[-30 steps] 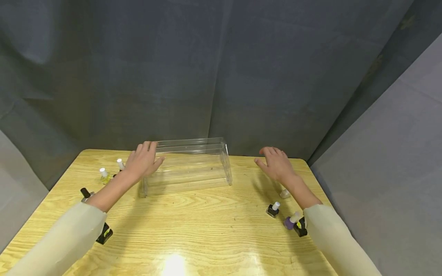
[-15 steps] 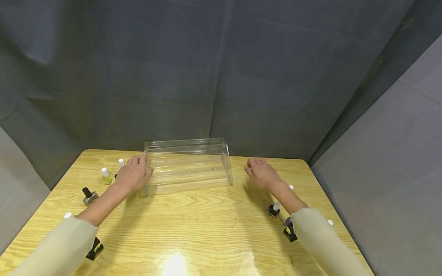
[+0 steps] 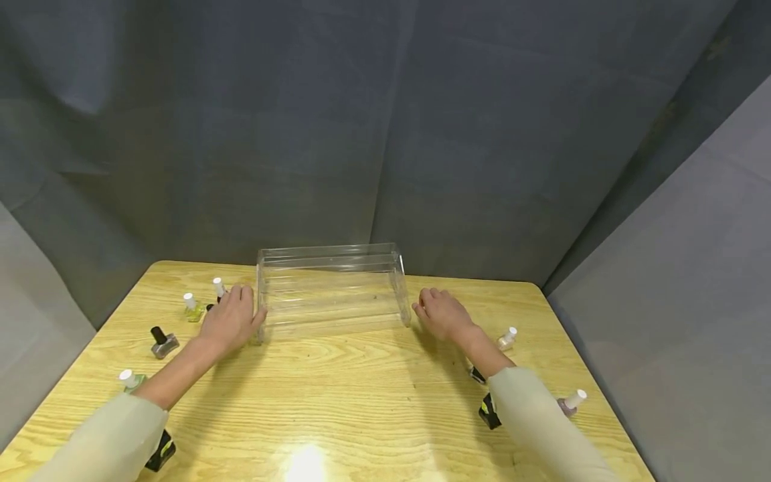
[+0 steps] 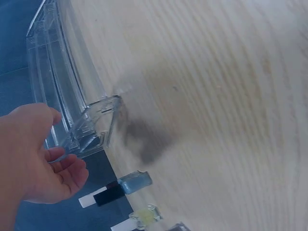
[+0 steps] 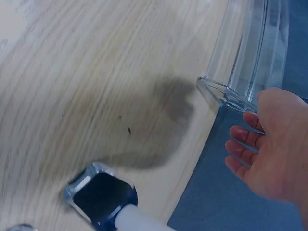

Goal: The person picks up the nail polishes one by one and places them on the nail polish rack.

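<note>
A clear plastic tiered rack (image 3: 331, 260) stands near the table's back edge. At its left end is my left hand (image 3: 227, 318), with the thumb on the inner side of the end panel (image 4: 98, 115) and the curled fingers (image 4: 72, 172) on the outer side. Just off the rack's right end, my right hand (image 3: 444, 314) is lowered, its fingers (image 5: 246, 144) loosely bent and holding nothing. In the right wrist view its index finger looks close to the end panel (image 5: 226, 95); contact is unclear, and the thumb is not distinctly seen.
Nail polish bottles lie or stand on both sides. Left are a yellow one (image 3: 194, 310), a black-capped one (image 3: 164, 343), a green one (image 3: 131, 380) and a black one (image 3: 160, 450). Right are a black one (image 3: 490, 412) and a mauve one (image 3: 570, 403). Dark curtain (image 3: 373, 134) hangs behind.
My left hand has come down from over the rack's top left corner to its left end. My right hand has moved left and lower, close to the right end. The rack stays put.
</note>
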